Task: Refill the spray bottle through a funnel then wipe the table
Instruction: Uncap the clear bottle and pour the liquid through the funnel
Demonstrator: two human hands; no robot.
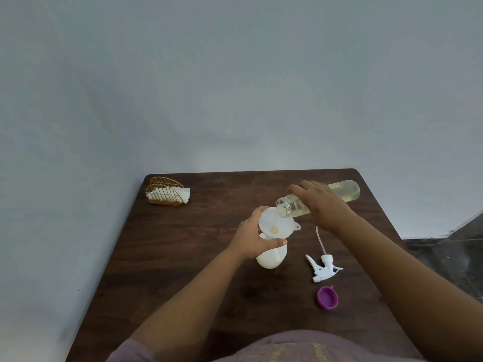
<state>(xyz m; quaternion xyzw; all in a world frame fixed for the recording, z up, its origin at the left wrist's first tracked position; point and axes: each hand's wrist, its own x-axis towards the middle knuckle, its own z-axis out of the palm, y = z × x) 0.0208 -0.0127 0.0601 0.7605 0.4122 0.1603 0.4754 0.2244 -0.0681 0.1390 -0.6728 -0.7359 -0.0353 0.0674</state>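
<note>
A white spray bottle [270,258] stands mid-table with a white funnel [275,226] in its neck. My left hand [252,235] grips the bottle's neck just under the funnel. My right hand [320,202] holds a clear bottle [345,190] of pale yellow liquid, tipped almost flat with its open mouth over the funnel's rim. A thin stream runs into the funnel, and a little liquid pools at its throat. The white trigger sprayer head [322,267] with its dip tube lies on the table to the right of the spray bottle.
A purple cap [327,297] lies open side up near the front right of the dark wooden table [183,257]. A gold wire holder with white napkins [167,194] stands at the back left corner. A pale wall is behind, dark floor at the right.
</note>
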